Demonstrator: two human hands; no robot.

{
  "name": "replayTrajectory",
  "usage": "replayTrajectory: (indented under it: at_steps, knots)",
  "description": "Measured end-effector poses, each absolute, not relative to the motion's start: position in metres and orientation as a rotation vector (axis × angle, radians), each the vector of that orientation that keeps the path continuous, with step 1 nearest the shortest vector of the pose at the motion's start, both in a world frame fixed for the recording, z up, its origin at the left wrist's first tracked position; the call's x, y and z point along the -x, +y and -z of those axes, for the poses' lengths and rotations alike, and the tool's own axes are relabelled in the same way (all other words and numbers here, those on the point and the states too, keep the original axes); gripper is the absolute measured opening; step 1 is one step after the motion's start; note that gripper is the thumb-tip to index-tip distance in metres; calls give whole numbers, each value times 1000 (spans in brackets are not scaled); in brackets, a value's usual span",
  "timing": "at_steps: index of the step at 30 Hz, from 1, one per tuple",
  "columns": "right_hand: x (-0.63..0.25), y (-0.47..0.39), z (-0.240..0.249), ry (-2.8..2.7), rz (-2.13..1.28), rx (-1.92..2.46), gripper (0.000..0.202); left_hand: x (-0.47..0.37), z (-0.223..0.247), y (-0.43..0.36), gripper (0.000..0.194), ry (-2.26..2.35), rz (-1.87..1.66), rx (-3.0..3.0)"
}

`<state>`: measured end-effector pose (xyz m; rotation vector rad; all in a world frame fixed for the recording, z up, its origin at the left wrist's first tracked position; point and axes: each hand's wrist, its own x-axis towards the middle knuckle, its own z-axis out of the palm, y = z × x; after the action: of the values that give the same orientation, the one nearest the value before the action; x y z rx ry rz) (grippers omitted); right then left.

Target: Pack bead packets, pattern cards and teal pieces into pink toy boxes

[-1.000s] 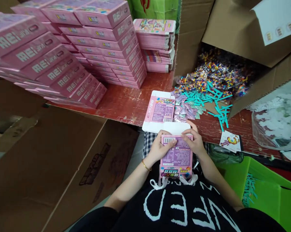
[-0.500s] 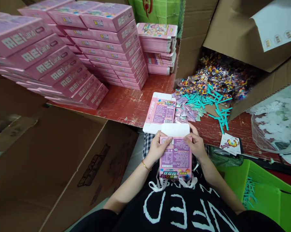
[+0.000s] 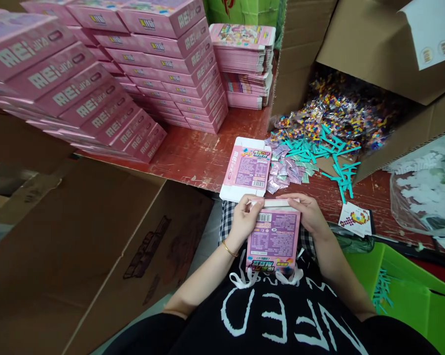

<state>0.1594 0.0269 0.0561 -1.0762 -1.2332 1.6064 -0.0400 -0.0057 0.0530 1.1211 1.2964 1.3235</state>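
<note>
A pink and purple box (image 3: 274, 239) lies in front of my body, its printed face up and its white end flap (image 3: 277, 202) at the far edge folded down low. My left hand (image 3: 245, 217) grips the upper left corner, thumb near the flap. At the upper right corner, my right hand (image 3: 309, 214) holds the same box with its thumb by the flap. Just beyond, a flattened pink box (image 3: 250, 167) with white flaps rests on the red table (image 3: 192, 162), beside small shiny packets (image 3: 287, 172).
Stacked pink boxes (image 3: 196, 59) stand at the left and back. Right of them are flat cartons (image 3: 240, 54), teal sticks (image 3: 340, 170), bagged colourful pieces (image 3: 340, 113), a printed card (image 3: 355, 219), a bag of white pieces (image 3: 425, 187) and a green bin (image 3: 418, 296).
The white flap stood up before and is now folded down toward the box's end. Both hands have moved slightly right, with their fingers along the far edge.
</note>
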Motion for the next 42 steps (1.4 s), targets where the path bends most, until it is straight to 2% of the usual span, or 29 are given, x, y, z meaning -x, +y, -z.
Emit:
replayTrajectory:
  at_steps: [5, 10, 12, 15, 19, 21, 23, 26, 29, 33, 37, 42]
  knots:
    - [-171, 25, -53, -1363, -1651, 1023, 23, 36, -43, -9, 29, 1312, -1306, -1276]
    - [-175, 21, -53, -1482, -1578, 965, 30, 38, -37, -17, 75, 1247, -1170, -1115]
    - [-176, 24, -48, -1371, -1441, 1061, 32, 47, -35, -24, 81, 1092, -1002, -1052]
    - [-177, 32, -39, -1105, -1325, 1125, 41, 80, -35, -24, 71, 1039, -961, -971]
    - [-171, 38, -28, -1095, -1373, 1168, 41, 176, -45, 21, 49, 1424, -1315, -1071]
    - [-164, 35, -21, -1171, -1397, 1248, 40, 234, -53, 55, 57, 1624, -1425, -1108]
    - [-155, 28, -12, -1229, -1435, 1292, 43, 282, -59, 86, 61, 1830, -1387, -1218]
    - [-144, 10, 7, -1328, -1481, 1299, 47, 319, -60, 114, 65, 2128, -1379, -1375]
    - [-139, -10, 31, -1477, -1490, 1322, 44, 311, -48, 117, 69, 2203, -1422, -1471]
    - [-145, -30, 62, -1685, -1561, 1358, 36, 252, -7, 83, 51, 2188, -1440, -1578]
    - [-157, -34, 83, -1887, -1479, 1394, 27, 178, 41, 17, 37, 2100, -1666, -1753]
    - [-161, -18, 87, -1977, -1382, 1414, 26, 134, 68, -38, 26, 1925, -1496, -1963]
